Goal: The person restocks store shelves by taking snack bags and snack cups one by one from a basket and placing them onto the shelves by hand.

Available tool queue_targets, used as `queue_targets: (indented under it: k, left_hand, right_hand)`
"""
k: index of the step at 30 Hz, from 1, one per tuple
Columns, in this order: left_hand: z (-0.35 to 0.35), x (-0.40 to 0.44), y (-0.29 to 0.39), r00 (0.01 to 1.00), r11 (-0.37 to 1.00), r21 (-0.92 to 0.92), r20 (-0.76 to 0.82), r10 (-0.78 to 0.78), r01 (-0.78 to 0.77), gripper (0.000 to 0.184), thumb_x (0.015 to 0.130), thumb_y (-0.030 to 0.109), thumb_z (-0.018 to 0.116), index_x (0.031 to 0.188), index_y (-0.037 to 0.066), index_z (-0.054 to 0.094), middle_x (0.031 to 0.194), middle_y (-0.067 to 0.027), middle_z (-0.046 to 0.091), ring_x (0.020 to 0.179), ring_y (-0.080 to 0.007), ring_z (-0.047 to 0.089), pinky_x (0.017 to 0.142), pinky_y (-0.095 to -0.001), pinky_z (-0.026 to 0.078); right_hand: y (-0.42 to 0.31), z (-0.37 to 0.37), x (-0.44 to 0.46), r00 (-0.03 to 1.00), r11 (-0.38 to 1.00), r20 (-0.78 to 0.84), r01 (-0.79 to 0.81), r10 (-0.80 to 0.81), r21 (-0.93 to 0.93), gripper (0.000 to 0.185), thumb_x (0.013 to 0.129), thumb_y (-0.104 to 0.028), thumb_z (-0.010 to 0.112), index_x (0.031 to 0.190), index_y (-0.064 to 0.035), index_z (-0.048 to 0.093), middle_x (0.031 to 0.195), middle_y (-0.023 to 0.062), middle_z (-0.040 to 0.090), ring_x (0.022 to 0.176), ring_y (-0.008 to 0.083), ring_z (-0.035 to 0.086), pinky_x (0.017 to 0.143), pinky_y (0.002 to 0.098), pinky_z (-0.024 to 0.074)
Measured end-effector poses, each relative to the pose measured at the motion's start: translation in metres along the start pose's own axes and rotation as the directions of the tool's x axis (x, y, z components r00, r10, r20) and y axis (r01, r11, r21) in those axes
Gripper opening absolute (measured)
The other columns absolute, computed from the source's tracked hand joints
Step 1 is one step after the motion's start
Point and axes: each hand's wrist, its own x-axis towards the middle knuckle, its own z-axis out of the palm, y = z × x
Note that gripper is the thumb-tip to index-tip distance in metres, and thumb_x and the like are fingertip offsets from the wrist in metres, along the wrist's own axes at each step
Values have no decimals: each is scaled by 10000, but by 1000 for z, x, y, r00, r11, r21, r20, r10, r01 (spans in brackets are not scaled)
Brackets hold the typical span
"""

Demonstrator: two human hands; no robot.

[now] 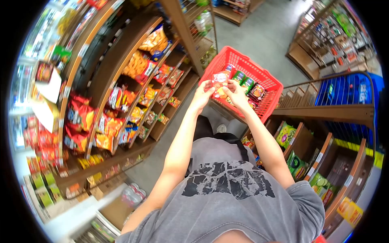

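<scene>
Between my two hands is a small red and white snack packet, (220, 84) held up over a red plastic basket (267, 83). My left hand (201, 96) pinches its left edge, and my right hand (236, 92) has the right edge between thumb and fingers. Inside the basket, beyond and to the right of the packet, lie green packets (246, 83) and a dark red packet (257, 92). More packets in the basket are partly hidden behind my right hand.
Snack shelves (137, 44) full of bagged chips rise on the left. Another low shelf (310, 156) with green bags stands at the lower right, beside a wire rack (344, 95) with blue items. Grey floor (243, 44) shows beyond the basket, with a further display (332, 36) at upper right.
</scene>
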Motion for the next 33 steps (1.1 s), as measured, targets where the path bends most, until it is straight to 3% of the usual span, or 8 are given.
queue_targets:
  k: [9,13,15,16,20,21,24,33]
  left_hand:
    - [-65,-84,4,954,983,-112,-279,106,-142,435,946,95,591,1354,4,472,1285,-134,563,1136,-191,561,938,-318,482]
    - [-107,-116,28,908,974,-63,-378,180,-220,418,950,86,579,1345,-2,476,1277,-141,567,1132,-198,565,944,-319,483]
    - [-126,-140,42,866,963,38,-429,258,-268,431,959,94,571,1367,10,459,1291,-137,564,1178,-203,541,979,-340,455]
    - [-137,-147,51,842,938,17,-436,319,-347,418,959,87,571,1357,8,470,1277,-132,571,1149,-195,556,968,-337,463]
    - [-178,-196,88,760,921,106,-534,371,-375,393,953,44,569,1333,10,478,1244,-126,585,1111,-185,578,932,-311,497]
    - [-192,-204,93,716,883,154,-531,452,-443,383,951,43,570,1324,16,486,1234,-124,595,1106,-186,580,916,-308,504]
    - [-224,-234,111,636,844,206,-577,513,-494,388,948,39,572,1325,10,487,1232,-122,598,1110,-185,579,916,-309,500]
    - [-295,-336,204,435,711,376,-593,677,-594,394,946,36,570,1327,-7,481,1242,-146,602,1116,-212,588,949,-328,483]
  right_hand:
    - [-36,89,-22,966,990,227,136,-126,-29,433,921,-140,652,1305,-3,508,1161,147,659,1030,188,650,873,326,527]
    - [-83,142,-29,930,988,335,154,-149,13,401,933,-130,631,1297,-8,517,1151,138,666,1026,175,652,878,314,523]
    - [-99,170,-35,899,978,386,200,-207,60,390,940,-130,624,1295,-7,519,1156,138,664,1032,177,651,880,310,522]
    - [-104,187,-29,883,968,397,236,-250,85,386,943,-125,621,1296,-4,519,1155,134,663,1042,174,646,893,305,517]
    - [-149,247,-48,827,931,430,342,-363,129,392,940,-108,619,1299,10,514,1160,130,663,1050,167,641,909,298,512]
    - [-159,262,-50,784,911,465,369,-411,182,399,941,-112,619,1301,19,508,1175,135,659,1054,170,642,902,298,514]
    - [-198,299,-71,777,911,479,374,-409,171,408,944,-119,616,1312,13,500,1186,138,652,1054,175,640,901,298,515]
    - [-306,403,-112,559,734,479,566,-677,375,424,938,-132,624,1321,7,503,1209,158,643,1083,211,641,903,324,525]
